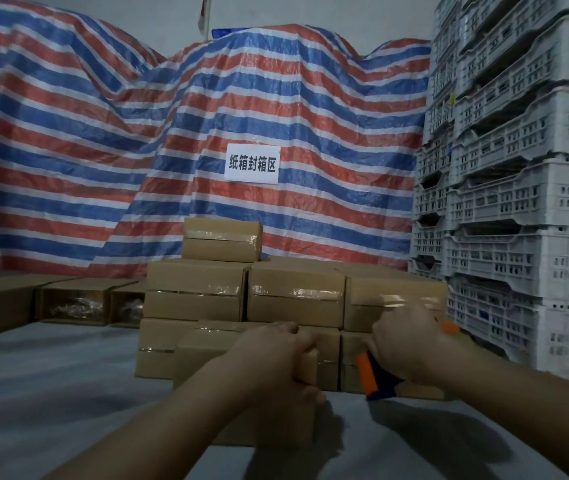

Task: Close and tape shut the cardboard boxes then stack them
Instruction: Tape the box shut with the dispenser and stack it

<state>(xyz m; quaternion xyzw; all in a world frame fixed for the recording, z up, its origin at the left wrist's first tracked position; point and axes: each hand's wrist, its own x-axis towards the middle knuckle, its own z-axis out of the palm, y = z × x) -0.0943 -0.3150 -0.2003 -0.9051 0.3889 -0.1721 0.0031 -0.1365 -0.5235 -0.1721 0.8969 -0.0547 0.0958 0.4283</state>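
Cardboard box (207, 362) at 6 o'clock: left hand (276, 358) grips its right end. Right hand (404, 341), at 4 o'clock, clasps orange tape dispenser (375, 375). Taped stack (241, 292) behind.

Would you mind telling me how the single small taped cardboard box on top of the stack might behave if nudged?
The small taped cardboard box would probably slide rather than roll, given its flat faces. It likely stays stiff, since tape holds its flaps shut. It sits alone on the brown box stack, so a firm push might knock it off.

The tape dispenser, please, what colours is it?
Orange and dark blue tape dispenser, in the head view.
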